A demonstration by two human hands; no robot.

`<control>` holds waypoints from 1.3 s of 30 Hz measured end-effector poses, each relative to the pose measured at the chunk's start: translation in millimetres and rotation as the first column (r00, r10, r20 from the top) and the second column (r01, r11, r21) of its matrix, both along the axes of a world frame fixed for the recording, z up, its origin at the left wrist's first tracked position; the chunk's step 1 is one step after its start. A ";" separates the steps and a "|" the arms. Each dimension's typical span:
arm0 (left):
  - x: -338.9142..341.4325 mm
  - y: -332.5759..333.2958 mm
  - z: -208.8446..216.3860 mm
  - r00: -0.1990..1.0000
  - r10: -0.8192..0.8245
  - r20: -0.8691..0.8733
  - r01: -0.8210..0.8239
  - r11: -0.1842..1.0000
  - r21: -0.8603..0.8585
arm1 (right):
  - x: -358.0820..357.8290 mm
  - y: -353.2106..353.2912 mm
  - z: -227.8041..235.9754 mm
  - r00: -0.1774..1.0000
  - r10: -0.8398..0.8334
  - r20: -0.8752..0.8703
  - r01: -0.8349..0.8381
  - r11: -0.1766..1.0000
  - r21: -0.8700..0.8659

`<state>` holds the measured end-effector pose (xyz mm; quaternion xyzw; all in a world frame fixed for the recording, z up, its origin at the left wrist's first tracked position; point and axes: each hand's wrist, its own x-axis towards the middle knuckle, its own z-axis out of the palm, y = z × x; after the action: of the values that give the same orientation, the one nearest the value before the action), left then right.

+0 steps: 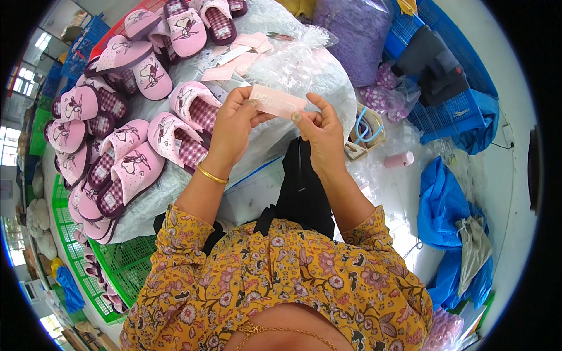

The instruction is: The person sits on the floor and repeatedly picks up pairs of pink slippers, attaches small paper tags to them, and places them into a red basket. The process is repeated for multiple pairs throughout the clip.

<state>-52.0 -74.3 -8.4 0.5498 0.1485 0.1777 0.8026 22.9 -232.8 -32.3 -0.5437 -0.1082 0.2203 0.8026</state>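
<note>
Between both hands I hold a pink cardboard tag (276, 100) with pale lettering, over the plastic-covered work surface. My left hand (234, 126) pinches its left end between thumb and fingers. At its right end, my right hand (319, 126) grips the edge with the thumb, fingers curled. A thin pale strand hangs below the right hand. Left of my left hand lies a pair of pink slippers (167, 131) with dark checked insoles. Beyond the hands, loose pink tags (225, 69) are spread on the plastic sheet (325, 76).
Many more pink slippers (126, 175) are heaped at left, beside a green basket (129, 266). Far right stands a blue basket (451, 111) with dark cloth, near a bag of purple material (354, 38). A pink spool (399, 159) and blue sheeting (439, 205) lie at right.
</note>
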 end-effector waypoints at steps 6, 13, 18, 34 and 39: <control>-6.3 -2.2 -6.4 0.998 0.031 0.056 -0.028 0.998 -0.047 | 7.0 -4.7 -13.0 0.987 0.103 -0.123 -0.096 0.994 0.059; -7.4 -7.1 -6.5 0.999 0.017 0.052 -0.015 0.999 -0.036 | 8.5 -9.6 -13.8 0.985 0.098 -0.139 -0.091 0.994 0.058; -8.6 -12.3 -7.3 0.998 0.028 0.053 -0.026 0.999 -0.043 | 7.0 -12.9 -13.2 0.979 0.102 -0.178 -0.089 0.993 0.079; -33.4 11.5 16.8 0.843 -0.462 -0.276 0.523 0.824 0.219 | -1.9 -32.9 -18.5 0.931 0.337 0.143 -0.308 0.932 -0.191; -39.5 -3.6 3.6 0.865 -0.372 -0.338 0.502 0.663 0.555 | -16.5 -32.4 -7.3 0.891 0.422 0.167 -0.380 0.895 -0.235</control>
<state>-91.6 -77.9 -4.8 0.8181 0.0221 -0.0370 0.5734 6.4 -265.2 -39.6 -0.6060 -0.2820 0.3317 0.6657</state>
